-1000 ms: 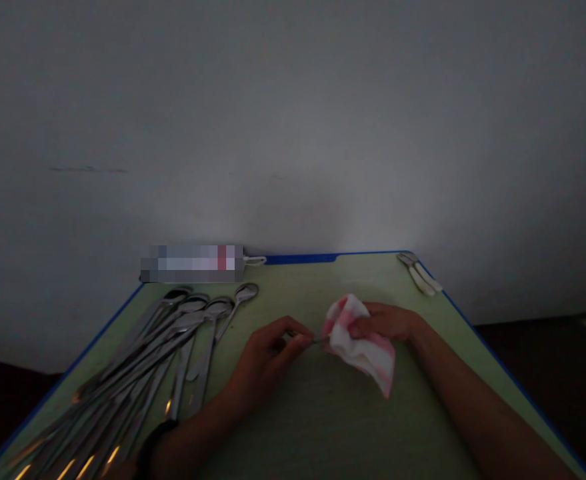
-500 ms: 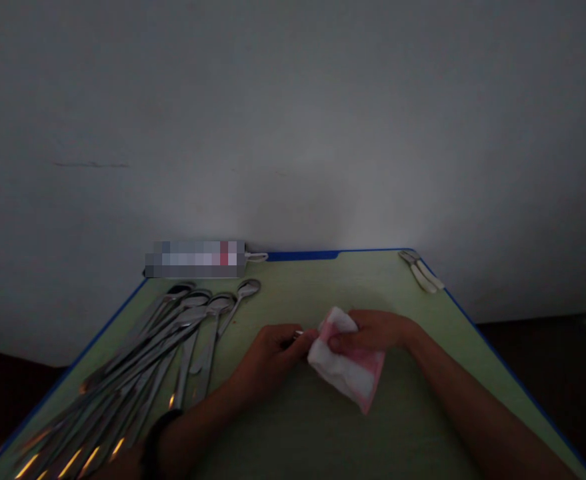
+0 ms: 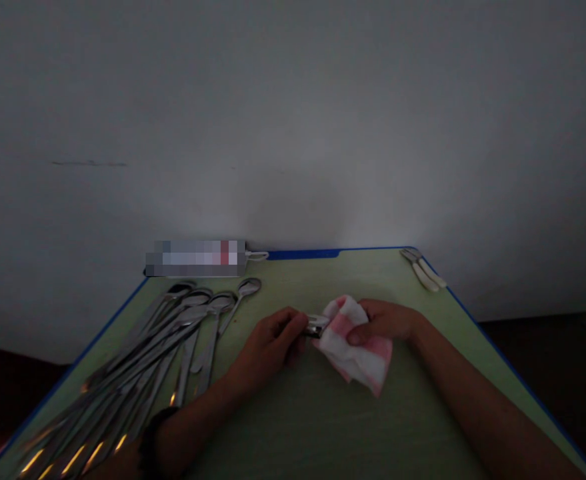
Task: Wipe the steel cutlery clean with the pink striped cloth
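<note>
My left hand [image 3: 275, 339], a dark band round its wrist, is closed on a shiny metal utensil with a pale part [image 3: 315, 328]. Only a short stretch of the utensil shows; the rest is hidden by fingers and cloth, so its kind cannot be made out. My right hand [image 3: 385, 325] grips a pink and white cloth [image 3: 355, 353], thumb on top. The cloth touches the utensil's right end, and its loose corner hangs towards me over the table.
Long-handled metal spoons [image 3: 220, 303] and other cutlery lie in a pile on the left of the green, blue-edged table [image 3: 323, 427]. At the back left stands a blurred-out box [image 3: 195, 259] with a white loop. Cream-handled cutlery [image 3: 424, 272] lies at the far right corner.
The cloth and my right hand have shifted slightly up and right. More of the utensil now shows between my left fingers and the cloth.
</note>
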Available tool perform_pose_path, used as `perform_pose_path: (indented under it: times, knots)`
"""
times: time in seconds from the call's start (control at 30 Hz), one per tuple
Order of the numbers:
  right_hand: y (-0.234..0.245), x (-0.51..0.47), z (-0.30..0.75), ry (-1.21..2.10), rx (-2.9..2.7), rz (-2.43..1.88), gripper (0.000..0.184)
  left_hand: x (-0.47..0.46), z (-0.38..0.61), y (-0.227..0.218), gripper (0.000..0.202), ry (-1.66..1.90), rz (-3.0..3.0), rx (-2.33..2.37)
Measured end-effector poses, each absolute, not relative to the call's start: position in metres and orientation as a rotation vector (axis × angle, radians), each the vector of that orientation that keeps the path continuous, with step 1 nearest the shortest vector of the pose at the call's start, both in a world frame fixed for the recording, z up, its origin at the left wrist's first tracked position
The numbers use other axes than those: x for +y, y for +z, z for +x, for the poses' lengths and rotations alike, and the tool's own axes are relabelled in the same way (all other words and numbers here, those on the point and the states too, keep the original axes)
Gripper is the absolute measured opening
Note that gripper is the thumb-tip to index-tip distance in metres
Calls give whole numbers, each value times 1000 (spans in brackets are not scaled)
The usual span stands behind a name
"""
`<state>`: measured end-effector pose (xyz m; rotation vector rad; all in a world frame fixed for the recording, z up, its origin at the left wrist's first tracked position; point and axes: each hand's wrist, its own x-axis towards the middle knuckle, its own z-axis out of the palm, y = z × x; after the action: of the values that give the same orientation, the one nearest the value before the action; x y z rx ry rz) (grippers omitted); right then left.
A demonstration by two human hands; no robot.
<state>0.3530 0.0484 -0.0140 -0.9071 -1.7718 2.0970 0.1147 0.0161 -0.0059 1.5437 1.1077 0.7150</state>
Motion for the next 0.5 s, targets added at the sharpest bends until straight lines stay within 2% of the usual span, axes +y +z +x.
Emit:
perform_pose_path:
  times: [0.23, 0.5]
  knots:
    - [-16, 49, 355, 2144, -1656, -974, 31, 13, 116, -10, 29, 719, 1637, 1063]
    - [3, 45, 334, 1936, -2247, -1088, 36, 11, 115, -4, 31, 592, 1809, 1043]
